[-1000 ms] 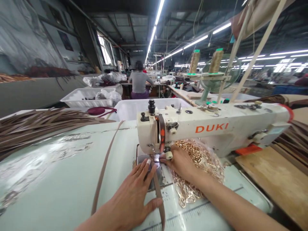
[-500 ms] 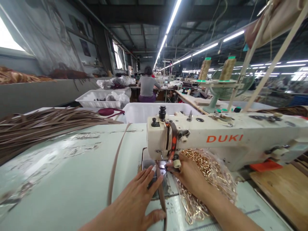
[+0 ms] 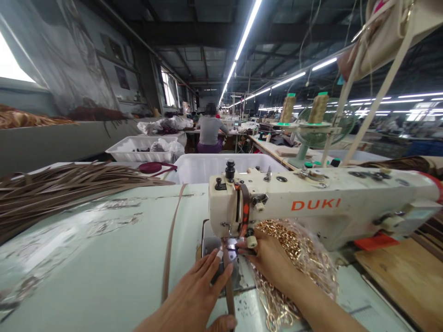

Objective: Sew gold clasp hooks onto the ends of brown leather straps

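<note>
My left hand lies on the sewing machine bed with its fingers stretched out and spread, a white wrap on one fingertip. Its index finger and thumb touch a narrow brown strap that runs up under the needle area. My right hand reaches in from the right with bent fingers beside the presser foot. Its fingertips press together over something dark that I cannot make out. Above both hands is the head of the cream sewing machine. Another part of a brown strap lies left of the needle plate.
A clear bag of gold metal clasps sits under the machine arm. Many brown straps are heaped at the left. Behind stands a white bin. A wooden board lies at the right. Farther off, a person sits at another table.
The view has shifted slightly, so the machine sits a little lower and further left. Both hands stay by the needle, in nearly the same pose.
</note>
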{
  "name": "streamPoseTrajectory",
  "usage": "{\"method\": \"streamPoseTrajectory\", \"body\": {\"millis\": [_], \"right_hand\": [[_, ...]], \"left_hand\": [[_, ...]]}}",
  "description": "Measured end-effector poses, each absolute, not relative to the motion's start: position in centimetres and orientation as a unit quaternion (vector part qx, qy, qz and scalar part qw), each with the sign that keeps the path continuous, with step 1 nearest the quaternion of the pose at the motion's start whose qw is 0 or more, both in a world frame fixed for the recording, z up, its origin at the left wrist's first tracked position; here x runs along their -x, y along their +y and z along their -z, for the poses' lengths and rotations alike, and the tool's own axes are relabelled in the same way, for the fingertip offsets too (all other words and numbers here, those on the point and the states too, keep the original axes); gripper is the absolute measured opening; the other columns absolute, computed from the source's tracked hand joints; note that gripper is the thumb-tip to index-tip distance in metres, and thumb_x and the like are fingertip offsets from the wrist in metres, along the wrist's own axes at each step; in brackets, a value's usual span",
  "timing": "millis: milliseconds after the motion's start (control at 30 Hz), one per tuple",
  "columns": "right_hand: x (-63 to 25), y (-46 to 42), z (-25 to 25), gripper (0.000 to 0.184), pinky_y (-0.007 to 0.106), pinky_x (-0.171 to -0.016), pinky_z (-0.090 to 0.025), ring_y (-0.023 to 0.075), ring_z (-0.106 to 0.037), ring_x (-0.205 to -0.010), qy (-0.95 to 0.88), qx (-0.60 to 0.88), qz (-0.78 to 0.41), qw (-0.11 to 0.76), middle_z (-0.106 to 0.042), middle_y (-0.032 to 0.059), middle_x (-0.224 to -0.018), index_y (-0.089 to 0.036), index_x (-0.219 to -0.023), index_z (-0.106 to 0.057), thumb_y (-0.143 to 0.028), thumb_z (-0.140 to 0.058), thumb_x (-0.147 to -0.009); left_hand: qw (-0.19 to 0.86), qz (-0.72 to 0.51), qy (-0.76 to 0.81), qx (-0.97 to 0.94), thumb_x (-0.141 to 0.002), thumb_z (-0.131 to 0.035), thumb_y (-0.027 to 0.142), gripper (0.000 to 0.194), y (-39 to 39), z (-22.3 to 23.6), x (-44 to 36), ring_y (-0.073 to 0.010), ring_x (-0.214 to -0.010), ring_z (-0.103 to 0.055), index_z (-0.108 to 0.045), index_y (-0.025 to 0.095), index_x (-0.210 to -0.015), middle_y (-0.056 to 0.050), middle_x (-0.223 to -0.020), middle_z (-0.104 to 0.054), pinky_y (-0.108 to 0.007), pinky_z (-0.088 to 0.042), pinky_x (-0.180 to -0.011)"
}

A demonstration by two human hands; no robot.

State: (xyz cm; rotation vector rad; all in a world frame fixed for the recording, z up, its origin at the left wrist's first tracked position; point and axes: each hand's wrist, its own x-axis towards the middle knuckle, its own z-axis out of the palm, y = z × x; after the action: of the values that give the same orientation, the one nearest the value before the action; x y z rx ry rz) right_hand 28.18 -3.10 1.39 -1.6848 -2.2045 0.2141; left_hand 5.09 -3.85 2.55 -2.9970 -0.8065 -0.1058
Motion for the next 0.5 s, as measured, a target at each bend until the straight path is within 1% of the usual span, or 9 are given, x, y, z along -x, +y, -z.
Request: {"method": "streamPoseTrajectory", "body": {"millis": [67,200,267,300,333,400,433,500], "right_hand": [[-28.2,-3.0,-1.2,0.016,0.024,-0.082,-0.046,0.0178,-0.063,-0.094,-0.777,0.598,-0.077,0.183,-0.066,0.0049,-0.103,-0.023,-0.092,-0.073,-0.022,-0.057,-0.089],[-28.4,-2.9,-0.9,0.013,0.022,-0.077,-0.045,0.0161,-0.064,-0.088,-0.775,0.596,-0.071,0.197,-0.066,0.0019,-0.099,-0.023,-0.087,-0.073,-0.026,-0.06,-0.087],[-28.4,-3.0,-0.8,0.013,0.022,-0.075,-0.044,0.0156,-0.064,-0.087,-0.782,0.584,-0.07,0.206,-0.066,0.0008,-0.098,-0.023,-0.085,-0.073,-0.025,-0.06,-0.087],[-28.5,-3.0,-0.8,0.013,0.021,-0.074,-0.043,0.0154,-0.064,-0.087,-0.785,0.579,-0.07,0.209,-0.066,0.0005,-0.099,-0.023,-0.084,-0.073,-0.025,-0.06,-0.087],[-28.5,-3.0,-0.8,0.012,0.021,-0.073,-0.043,0.0153,-0.063,-0.086,-0.787,0.576,-0.069,0.211,-0.065,0.0003,-0.099,-0.023,-0.085,-0.073,-0.025,-0.061,-0.086],[-28.6,-3.1,-0.8,0.011,0.022,-0.07,-0.041,0.0154,-0.063,-0.083,-0.788,0.576,-0.06,0.211,-0.065,0.0004,-0.096,-0.023,-0.086,-0.073,-0.025,-0.062,-0.085],[-28.6,-3.0,-0.8,0.011,0.022,-0.068,-0.04,0.0153,-0.062,-0.081,-0.787,0.577,-0.053,0.211,-0.065,0.0004,-0.093,-0.022,-0.086,-0.073,-0.026,-0.062,-0.085],[-28.7,-2.9,-0.7,0.011,0.022,-0.066,-0.039,0.0148,-0.061,-0.078,-0.786,0.579,-0.042,0.212,-0.064,0.0005,-0.09,-0.022,-0.085,-0.073,-0.026,-0.063,-0.085]], "left_hand": [[0.067,0.064,-0.228,0.969,-0.091,-0.039,0.064,0.073,-3.2,-0.7,-4.7,-0.0372,-0.128,-0.042,-0.043,0.01,-0.14,-0.025,-0.136,-0.045,-0.047,-0.045,-0.099],[0.201,0.17,-0.169,0.95,-0.086,-0.042,0.071,0.083,-1.4,3.5,-4.3,-0.0355,-0.123,-0.049,-0.034,0.013,-0.144,-0.023,-0.129,-0.054,-0.042,-0.05,-0.094],[0.246,0.202,-0.151,0.936,-0.086,-0.042,0.071,0.085,-0.8,4.6,-4.2,-0.0344,-0.12,-0.053,-0.031,0.012,-0.146,-0.022,-0.127,-0.057,-0.039,-0.053,-0.09],[0.259,0.197,-0.15,0.934,-0.088,-0.043,0.067,0.08,-0.6,4.6,-4.2,-0.0331,-0.119,-0.054,-0.031,0.012,-0.146,-0.022,-0.127,-0.057,-0.037,-0.053,-0.09],[0.271,0.184,-0.148,0.933,-0.091,-0.045,0.059,0.072,-0.5,4.5,-4.2,-0.0313,-0.118,-0.055,-0.032,0.013,-0.145,-0.02,-0.127,-0.057,-0.035,-0.053,-0.089],[0.292,0.155,-0.145,0.933,-0.094,-0.045,0.036,0.055,-0.6,3.8,-4.2,-0.0269,-0.116,-0.057,-0.035,0.015,-0.144,-0.017,-0.126,-0.059,-0.032,-0.053,-0.089],[0.303,0.147,-0.14,0.931,-0.094,-0.044,0.027,0.051,-0.6,3.4,-4.1,-0.0253,-0.115,-0.058,-0.037,0.016,-0.143,-0.015,-0.125,-0.06,-0.03,-0.054,-0.088],[0.324,0.155,-0.123,0.925,-0.092,-0.041,0.021,0.049,-0.6,3.1,-4.1,-0.024,-0.112,-0.061,-0.041,0.017,-0.141,-0.013,-0.121,-0.064,-0.029,-0.055,-0.085]]}}
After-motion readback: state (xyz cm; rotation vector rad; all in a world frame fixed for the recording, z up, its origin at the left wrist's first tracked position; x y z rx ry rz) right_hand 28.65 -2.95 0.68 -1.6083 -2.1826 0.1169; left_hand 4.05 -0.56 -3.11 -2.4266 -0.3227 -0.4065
